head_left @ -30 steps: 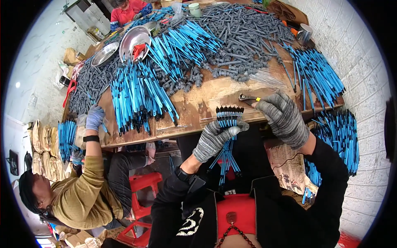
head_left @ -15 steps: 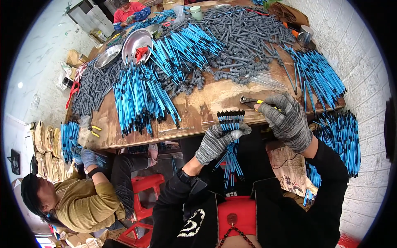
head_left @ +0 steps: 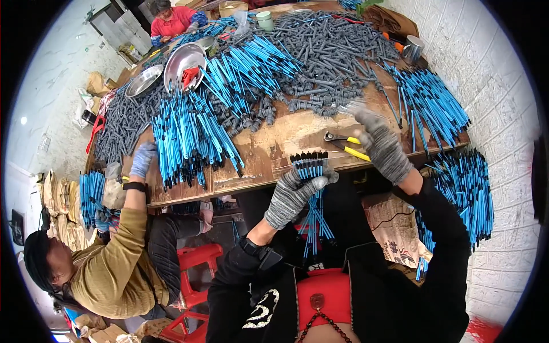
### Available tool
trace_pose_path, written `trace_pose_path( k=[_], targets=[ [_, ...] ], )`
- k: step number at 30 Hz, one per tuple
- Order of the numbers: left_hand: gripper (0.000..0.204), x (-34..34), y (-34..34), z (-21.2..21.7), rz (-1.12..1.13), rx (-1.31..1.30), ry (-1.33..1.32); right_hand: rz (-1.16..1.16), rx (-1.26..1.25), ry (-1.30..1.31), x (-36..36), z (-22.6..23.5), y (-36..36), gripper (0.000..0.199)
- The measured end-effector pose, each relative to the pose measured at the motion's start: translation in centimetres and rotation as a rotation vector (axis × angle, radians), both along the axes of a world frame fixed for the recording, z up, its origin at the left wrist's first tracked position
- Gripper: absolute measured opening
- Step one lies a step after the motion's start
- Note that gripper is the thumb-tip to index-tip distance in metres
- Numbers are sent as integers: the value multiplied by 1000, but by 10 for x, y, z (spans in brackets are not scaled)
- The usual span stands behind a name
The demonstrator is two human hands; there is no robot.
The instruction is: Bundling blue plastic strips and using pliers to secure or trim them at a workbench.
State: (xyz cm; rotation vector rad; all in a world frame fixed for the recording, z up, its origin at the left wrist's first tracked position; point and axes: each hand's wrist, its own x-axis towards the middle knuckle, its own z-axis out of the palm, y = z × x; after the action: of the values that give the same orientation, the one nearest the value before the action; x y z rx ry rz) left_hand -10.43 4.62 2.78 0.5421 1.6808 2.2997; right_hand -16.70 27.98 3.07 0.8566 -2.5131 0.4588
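Note:
Near the table's front edge, my left hand [head_left: 297, 194], in a grey striped knit glove, is closed round a bundle of thin blue rods [head_left: 309, 167]. Their black ends stick up above the fingers, while the blue lengths fan out below. My right hand [head_left: 384, 150], gloved alike, is over the table at the thin wires [head_left: 350, 108]; its fingers are blurred, so I cannot make out whether they hold one. Beside that hand, pliers [head_left: 357, 154] with yellow handles lie on the wood, apart from the fingers.
Blue rods [head_left: 194, 134] are heaped at centre left, more rods [head_left: 432, 106] at the right. Grey plastic parts [head_left: 337, 51] cover the back of the table [head_left: 269, 154]. A metal bowl [head_left: 170, 80] stands left. One co-worker [head_left: 108, 263] sits at left, another person [head_left: 171, 24] at the far end.
My right hand has let go of the pliers, which now lie on the table, and moved up to the wires. The co-worker at left has reached a gloved hand to the rod heap.

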Motion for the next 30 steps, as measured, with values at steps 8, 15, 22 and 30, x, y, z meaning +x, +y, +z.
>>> trace_pose_path(
  k=[8,15,22,30],
  targets=[
    [27,57,-9,91,66,4,39,-52,255,157,-26,-47,18,45],
    [32,50,-20,170,170,-23,222,836,-1469,-1958,46,-3,-102,77],
    [30,10,-45,98,79,357,8,1029,-1322,-1799,80,-36,-107,88],
    [16,47,-26,39,154,-129,97,617,-1436,-1555,29,-99,-104,72]
  ],
)
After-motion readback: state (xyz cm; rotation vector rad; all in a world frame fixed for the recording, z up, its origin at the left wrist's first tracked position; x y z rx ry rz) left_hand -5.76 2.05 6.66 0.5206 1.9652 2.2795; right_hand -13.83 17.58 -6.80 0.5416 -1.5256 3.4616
